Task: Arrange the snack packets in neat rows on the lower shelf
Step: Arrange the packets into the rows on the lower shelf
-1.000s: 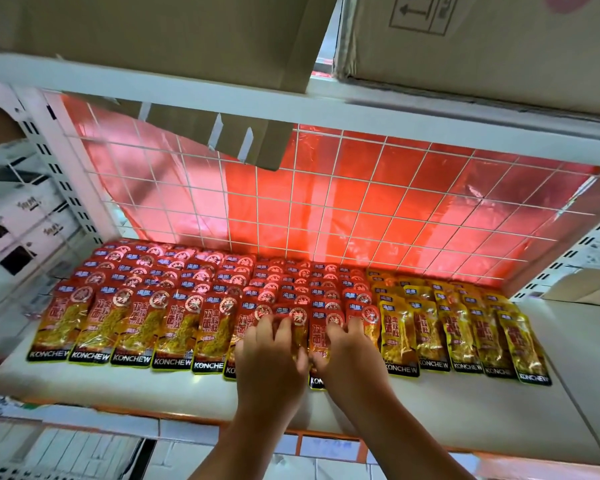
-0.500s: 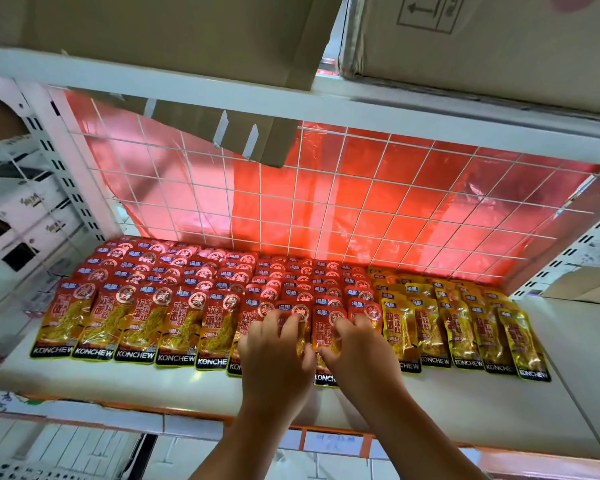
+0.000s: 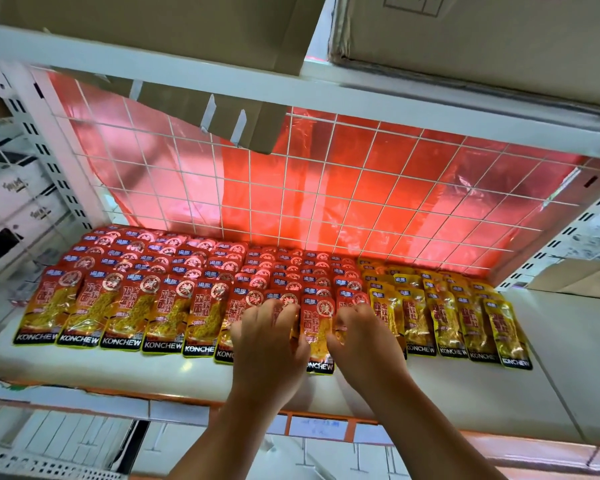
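Note:
Rows of red KONCHEW snack packets [image 3: 125,306] overlap like shingles across the left and middle of the white lower shelf [image 3: 499,393]. Yellow packets [image 3: 471,320] fill the right part of the rows. My left hand [image 3: 267,344] rests with curled fingers on the front red packets near the middle. My right hand [image 3: 364,341] lies just to its right, fingers curled on the packets at the border of red and yellow. One red packet [image 3: 317,327] shows between the two hands, its bottom edge sticking out a little in front of its neighbours.
A white wire grid [image 3: 326,202] backed by red foil closes the rear. Cardboard boxes [image 3: 465,36] sit on the shelf above, one flap [image 3: 243,129] hanging down. White perforated uprights [image 3: 49,161] flank the bay. Bare shelf lies at the right.
Both hands have drawn slightly apart, uncovering the red packet between them. My view has shifted closer to the shelf.

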Available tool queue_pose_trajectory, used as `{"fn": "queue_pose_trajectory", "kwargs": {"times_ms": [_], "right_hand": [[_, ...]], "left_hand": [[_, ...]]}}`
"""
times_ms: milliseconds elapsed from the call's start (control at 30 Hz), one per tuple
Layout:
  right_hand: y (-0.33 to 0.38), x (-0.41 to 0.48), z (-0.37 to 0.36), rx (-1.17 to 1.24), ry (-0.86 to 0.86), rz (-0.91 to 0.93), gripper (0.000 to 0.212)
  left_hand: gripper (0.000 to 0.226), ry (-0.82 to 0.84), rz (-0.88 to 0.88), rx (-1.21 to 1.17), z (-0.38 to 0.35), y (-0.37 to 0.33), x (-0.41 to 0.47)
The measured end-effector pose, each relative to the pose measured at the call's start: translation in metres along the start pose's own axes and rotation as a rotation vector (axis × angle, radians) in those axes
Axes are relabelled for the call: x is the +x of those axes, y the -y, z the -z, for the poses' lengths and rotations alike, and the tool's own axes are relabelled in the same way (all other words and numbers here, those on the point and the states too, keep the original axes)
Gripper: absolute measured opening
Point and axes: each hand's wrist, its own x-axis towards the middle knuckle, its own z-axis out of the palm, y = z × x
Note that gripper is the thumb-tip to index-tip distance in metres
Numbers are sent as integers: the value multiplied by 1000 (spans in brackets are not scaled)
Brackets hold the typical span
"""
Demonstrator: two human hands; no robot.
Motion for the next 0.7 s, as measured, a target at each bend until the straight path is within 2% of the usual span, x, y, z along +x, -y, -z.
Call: {"fn": "queue_pose_trajectory", "kwargs": {"times_ms": [133,300,467,700], "right_hand": [[-7,5,24,3,-34,21,14],[-17,7,74,60,-122,83,21],[-33,-2,149,102,-269,177,27],[-77,-66,275,112,-514,303,31]], "left_hand": [[40,-28,-28,-34,3,-10,8],[43,-78,-139,-96,26,-50,34],[51,-155,-248,-153,61,-127,60],[54,-259,-429,-201,109,-285,56]]}}
